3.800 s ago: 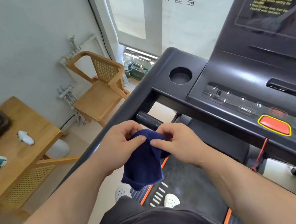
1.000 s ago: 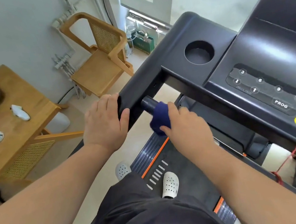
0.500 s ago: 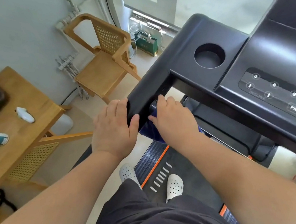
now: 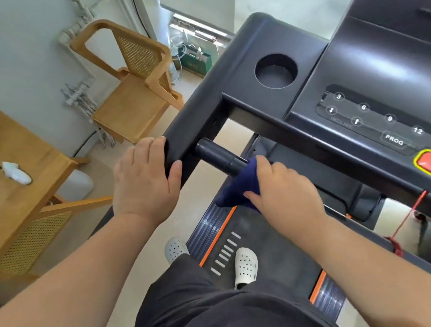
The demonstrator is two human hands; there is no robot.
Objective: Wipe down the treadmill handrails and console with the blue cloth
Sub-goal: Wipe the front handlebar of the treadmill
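The treadmill console fills the upper right, and its black handrail runs down-left, with a wooden bench and a cane chair beyond it. The left grip wraps the handrail, thumb on its inner face. The right grip holds the blue cloth, bunched around the end of the short round bar.

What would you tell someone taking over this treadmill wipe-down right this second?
Left hand: fingers and thumb grip the broad black side handrail; no cloth in it.
Right hand: holds the dark blue cloth bunched round the end of the short black round grip bar.
Done: wiping is at that bar; what else is clean cannot be told.
Left, as far as shows: side handrail, black button console.
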